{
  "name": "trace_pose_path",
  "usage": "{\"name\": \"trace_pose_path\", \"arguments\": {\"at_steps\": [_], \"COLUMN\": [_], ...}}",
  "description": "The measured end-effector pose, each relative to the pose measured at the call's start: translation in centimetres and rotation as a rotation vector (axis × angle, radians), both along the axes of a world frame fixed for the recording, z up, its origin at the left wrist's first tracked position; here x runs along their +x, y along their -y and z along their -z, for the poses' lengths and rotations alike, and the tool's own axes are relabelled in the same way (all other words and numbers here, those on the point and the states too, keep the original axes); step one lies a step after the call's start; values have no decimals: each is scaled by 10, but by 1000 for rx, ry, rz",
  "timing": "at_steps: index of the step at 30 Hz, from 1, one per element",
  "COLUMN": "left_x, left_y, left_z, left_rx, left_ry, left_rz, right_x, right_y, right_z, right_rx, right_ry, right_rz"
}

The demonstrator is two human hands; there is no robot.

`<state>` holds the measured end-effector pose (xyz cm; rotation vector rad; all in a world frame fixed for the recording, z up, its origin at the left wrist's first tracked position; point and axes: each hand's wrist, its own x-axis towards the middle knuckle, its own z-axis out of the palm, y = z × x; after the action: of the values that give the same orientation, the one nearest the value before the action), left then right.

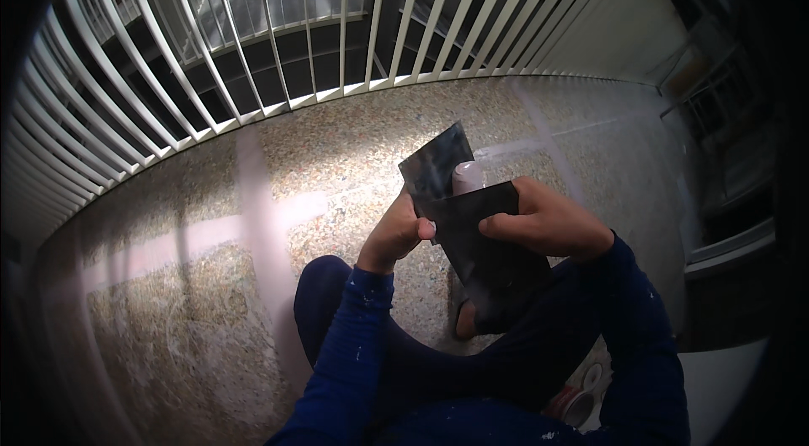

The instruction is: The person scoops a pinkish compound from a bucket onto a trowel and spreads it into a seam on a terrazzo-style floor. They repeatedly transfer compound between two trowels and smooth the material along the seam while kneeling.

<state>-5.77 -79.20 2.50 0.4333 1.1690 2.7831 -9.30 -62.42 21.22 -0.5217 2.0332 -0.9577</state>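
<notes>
We see the left hand (pixel 394 235) closed, pinching the left edge of a dark flat sheet (pixel 484 235). The right hand (pixel 548 223) grips the sheet's right edge, thumb over its face. A second dark sheet (pixel 434 163) stands just behind, its long axis tilted up and to the right, a pale rounded tip (pixel 468 176) showing between the two. Both are held above the speckled floor (pixel 337 159), in front of a white railing (pixel 278 41).
</notes>
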Motion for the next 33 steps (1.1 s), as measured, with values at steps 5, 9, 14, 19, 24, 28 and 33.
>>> {"name": "trace_pose_path", "arguments": {"at_steps": [5, 9, 14, 19, 24, 28, 33], "left_x": [-9, -12, -9, -3, 1, 4, 13], "left_y": [0, -1, -4, -13, -17, -21, -24], "left_z": [22, 25, 2, -26, -35, -38, -40], "left_rx": [-108, -169, 355, 482, 390, 52, -284], "left_ry": [-76, -46, 160, 161, 50, -50, -72], "left_rz": [-87, -192, -154, -219, -229, -330, -461], "right_x": [-10, -11, -15, -10, -6, -2, -18], "right_y": [-7, -19, -44, -53, -46, -30, -23], "right_z": [-7, -10, 2, 59, 80, 83, 83], "right_rx": [117, -49, -394, -673, -645, -672, -763], "right_ry": [-36, 29, 39, 18, -71, -143, -180], "right_rz": [-121, -5, 586, 746, 798, 825, 868]}}
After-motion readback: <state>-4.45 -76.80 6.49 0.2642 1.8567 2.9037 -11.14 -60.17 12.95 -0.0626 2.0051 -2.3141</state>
